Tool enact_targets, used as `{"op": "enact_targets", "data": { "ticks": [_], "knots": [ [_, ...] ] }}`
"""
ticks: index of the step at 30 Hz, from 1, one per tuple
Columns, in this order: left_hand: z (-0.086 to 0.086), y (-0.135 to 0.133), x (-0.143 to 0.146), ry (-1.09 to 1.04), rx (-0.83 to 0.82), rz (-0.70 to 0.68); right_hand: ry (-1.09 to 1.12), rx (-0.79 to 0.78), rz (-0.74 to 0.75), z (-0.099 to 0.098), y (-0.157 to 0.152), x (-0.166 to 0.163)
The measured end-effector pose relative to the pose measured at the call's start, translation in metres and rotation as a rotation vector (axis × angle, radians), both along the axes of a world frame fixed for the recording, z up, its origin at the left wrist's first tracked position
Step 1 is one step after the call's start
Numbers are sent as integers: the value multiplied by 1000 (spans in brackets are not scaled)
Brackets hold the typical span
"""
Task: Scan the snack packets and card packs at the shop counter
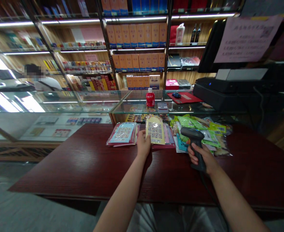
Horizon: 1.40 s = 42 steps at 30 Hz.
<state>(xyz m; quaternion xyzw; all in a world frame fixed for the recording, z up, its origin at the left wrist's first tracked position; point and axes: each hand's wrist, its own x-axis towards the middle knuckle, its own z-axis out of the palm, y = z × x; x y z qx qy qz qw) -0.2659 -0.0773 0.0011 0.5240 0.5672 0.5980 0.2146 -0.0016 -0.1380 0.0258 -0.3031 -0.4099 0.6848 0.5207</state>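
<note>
with the left hand's (144,145) grip pinched on the yellow packet's (156,129) lower left edge, over stacked packets (170,135) on the worktop (84,164), and the right hand's (206,158) wrapped round the scanner (197,138), the printed face should be kept flat and uncovered.

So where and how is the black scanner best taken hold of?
Probably around its handle, coming from the near right side, as the right hand does. The handle is slim and slants down toward the person, below the wider head of the scanner; the cord leaves its lower end, so gripping above that should keep it free.
</note>
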Motion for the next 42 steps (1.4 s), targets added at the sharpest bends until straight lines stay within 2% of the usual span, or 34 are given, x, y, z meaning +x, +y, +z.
{"op": "enact_targets", "data": {
  "ticks": [5,7,9,12,15,21,30,34,38,42],
  "knots": [
    [12,-14,-1,467,-306,205,12,-13,-12,2,-2,-1],
    [16,-17,-1,600,-332,236,19,-18,-18,3,-2,-1],
    [17,-18,0,681,-258,219,29,-24,-24,3,-2,-1],
    [14,-17,1,692,-91,68,38,-30,-32,3,0,-1],
    [8,-14,2,679,-42,-85,48,-32,-38,1,1,-1],
    [-4,-5,0,670,-31,-167,63,-33,-37,1,1,0],
    [-11,3,2,676,5,-160,64,-32,-47,0,2,0],
    [-7,0,2,685,60,-92,63,-38,-56,-1,2,1],
    [9,0,-7,704,30,43,67,-43,-65,-2,2,2],
    [37,0,-32,774,-164,211,71,-41,-63,-3,3,3]
  ]
}}
